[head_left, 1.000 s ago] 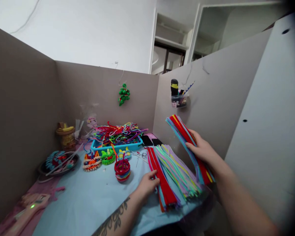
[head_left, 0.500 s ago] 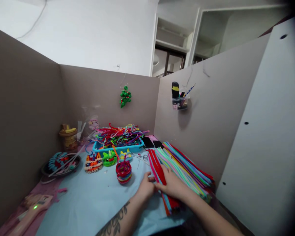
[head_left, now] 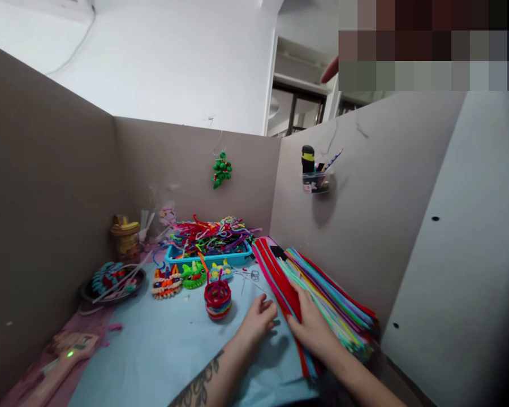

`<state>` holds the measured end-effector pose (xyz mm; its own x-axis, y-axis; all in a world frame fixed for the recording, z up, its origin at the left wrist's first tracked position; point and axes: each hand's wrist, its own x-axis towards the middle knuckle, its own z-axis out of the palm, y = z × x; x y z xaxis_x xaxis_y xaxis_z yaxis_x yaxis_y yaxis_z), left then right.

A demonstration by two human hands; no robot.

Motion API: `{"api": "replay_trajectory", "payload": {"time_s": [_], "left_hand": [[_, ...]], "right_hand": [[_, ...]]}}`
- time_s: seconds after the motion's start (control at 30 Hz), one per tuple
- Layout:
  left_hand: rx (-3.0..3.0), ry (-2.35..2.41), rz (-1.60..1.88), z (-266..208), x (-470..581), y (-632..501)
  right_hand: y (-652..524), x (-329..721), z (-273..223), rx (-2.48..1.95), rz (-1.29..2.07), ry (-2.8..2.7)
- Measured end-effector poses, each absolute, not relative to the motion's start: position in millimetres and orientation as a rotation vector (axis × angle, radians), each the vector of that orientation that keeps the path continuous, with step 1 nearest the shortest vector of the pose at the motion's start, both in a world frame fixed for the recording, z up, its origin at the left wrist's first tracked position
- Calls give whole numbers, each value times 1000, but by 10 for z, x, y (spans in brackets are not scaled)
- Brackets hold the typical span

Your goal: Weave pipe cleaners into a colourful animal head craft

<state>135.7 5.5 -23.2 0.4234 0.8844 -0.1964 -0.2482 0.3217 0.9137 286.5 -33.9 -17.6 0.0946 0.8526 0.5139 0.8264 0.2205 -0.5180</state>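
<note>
My right hand (head_left: 311,325) is wrapped over a long bundle of red, pink and blue pipe cleaners (head_left: 275,277), thumb on its left side. Just left of that bundle, my left hand (head_left: 261,316) hovers with loosely curled fingers apart and nothing in them. More pipe cleaners in mixed colours (head_left: 331,291) lie to the right, partly behind my right hand. A small round basket of coiled pipe cleaners (head_left: 218,299), dark red above and multicoloured below, stands left of my left hand. Scissors (head_left: 250,275) rest on the cloth beyond my hands.
A blue tray (head_left: 212,261) heaped with tangled pipe cleaners stands at the back. Before it sit an orange-and-cream piece (head_left: 166,284) and a green one (head_left: 194,276). A dark bowl (head_left: 136,287) and a pink glue gun (head_left: 68,362) lie left. Grey partitions (head_left: 186,164) enclose the table.
The red bundle has slid away from me, its far end now nearer the tray, with my right hand on it. My left hand has come off the bundle. A reddish shape appears upper right.
</note>
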Motion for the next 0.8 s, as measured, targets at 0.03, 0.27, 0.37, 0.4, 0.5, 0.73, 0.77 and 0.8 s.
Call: {"api": "replay_trajectory", "payload": {"time_s": [0.03, 0.27, 0.37, 0.4, 0.5, 0.73, 0.77, 0.8], "left_hand": [[948, 819, 869, -232, 1349, 64], [925, 871, 903, -222, 1209, 148], [922, 828, 920, -117, 1099, 103], [918, 818, 924, -85, 1064, 82], [911, 811, 941, -55, 990, 39], [950, 706, 927, -138, 1014, 46], [982, 639, 960, -111, 1014, 28], [1018, 569, 1004, -69, 1005, 5]], "right_hand": [[-322, 2849, -166, -1578, 49, -1705], [-221, 2752, -61, -1576, 62, -1713], [-212, 2711, 24, -1552, 43, -1752], [-207, 2706, 49, -1552, 26, -1758], [-196, 2712, 93, -1556, -34, -1748], [-334, 2580, 200, -1435, -2, -1809], [-369, 2535, 242, -1401, 25, -1853], [-403, 2488, 287, -1360, 57, -1911]]}}
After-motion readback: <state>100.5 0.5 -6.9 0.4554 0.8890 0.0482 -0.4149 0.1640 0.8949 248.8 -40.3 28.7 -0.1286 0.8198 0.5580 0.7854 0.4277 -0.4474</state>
